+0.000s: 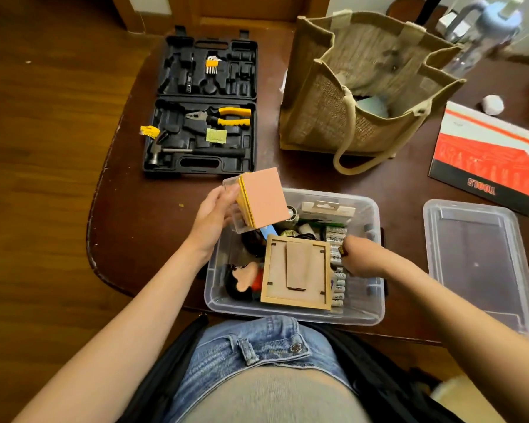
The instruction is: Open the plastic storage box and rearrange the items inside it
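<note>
The clear plastic storage box stands open at the table's near edge, and its lid lies flat to the right. My left hand holds a clear case of pink and yellow sticky notes above the box's far left corner. My right hand reaches into the right side, fingers closed on a battery among the rows of batteries. A wooden photo frame lies back-up in the middle. A plush toy sits at the left, and a blister pack at the far side.
An open black tool case with yellow-handled pliers and a hammer lies at the far left. A jute tote bag stands behind the box. A red and black tool booklet lies at the right, with a water bottle beyond it.
</note>
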`<state>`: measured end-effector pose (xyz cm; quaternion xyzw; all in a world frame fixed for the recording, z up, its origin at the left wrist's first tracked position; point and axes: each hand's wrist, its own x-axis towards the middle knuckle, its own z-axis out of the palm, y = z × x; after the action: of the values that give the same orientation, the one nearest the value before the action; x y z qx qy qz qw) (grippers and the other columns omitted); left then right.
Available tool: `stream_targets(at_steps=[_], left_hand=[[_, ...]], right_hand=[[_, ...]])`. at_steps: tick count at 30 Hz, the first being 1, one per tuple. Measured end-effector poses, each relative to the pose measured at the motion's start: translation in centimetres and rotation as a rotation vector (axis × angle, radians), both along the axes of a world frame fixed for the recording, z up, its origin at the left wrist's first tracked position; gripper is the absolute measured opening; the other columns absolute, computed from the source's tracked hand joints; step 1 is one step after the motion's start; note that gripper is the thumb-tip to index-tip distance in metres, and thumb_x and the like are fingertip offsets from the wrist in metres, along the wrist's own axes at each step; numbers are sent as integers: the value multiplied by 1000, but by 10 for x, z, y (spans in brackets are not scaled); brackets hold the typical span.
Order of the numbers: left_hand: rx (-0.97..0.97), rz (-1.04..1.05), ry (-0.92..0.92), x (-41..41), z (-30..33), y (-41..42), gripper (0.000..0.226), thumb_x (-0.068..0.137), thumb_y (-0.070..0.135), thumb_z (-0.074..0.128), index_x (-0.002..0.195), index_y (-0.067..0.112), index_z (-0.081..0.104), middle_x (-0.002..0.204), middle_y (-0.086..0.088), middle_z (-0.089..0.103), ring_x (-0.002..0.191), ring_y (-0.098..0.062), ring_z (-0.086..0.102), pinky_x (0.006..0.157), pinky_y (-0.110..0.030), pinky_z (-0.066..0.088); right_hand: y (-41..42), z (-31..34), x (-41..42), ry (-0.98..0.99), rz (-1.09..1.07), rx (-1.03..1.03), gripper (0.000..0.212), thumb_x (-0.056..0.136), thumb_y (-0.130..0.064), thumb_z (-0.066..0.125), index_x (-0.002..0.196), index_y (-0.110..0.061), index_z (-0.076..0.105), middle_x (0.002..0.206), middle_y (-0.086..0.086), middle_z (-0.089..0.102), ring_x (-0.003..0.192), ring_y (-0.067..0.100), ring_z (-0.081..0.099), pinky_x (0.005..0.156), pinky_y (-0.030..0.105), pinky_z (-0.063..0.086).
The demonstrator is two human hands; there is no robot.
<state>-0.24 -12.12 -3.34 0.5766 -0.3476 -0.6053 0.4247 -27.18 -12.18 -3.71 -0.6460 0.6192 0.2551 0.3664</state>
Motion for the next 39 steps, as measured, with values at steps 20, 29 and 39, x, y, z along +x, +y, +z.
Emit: stream_targets(at_steps=[20,29,39], left_hand=[[12,-12,141,6,0,4,45,84,51,42,118,26,59,104,4,72,97,-8,67,72,-20,54],[-4,-50,150,7,-2,4,55,87,50,39,131,19,52,110,1,69,103,-11,65,79,-23,54],[1,-29,155,5,2,4,42,86,47,42,120,26,56,106,5,71,101,-9,66,75,-20,54]], right_hand=[[32,-47,14,-161,-645,-70,35,99,-16,36,129,3,39,124,19,55,114,33,54,93,44,47],[44,-45,11,-382,-514,-78,21,100,-24,40,80,-19,46,75,-3,51,64,9,45,59,26,37],[11,-23,6,254,253,-309,19,85,3,48,90,-6,64,94,9,64,73,23,52,60,29,43]])
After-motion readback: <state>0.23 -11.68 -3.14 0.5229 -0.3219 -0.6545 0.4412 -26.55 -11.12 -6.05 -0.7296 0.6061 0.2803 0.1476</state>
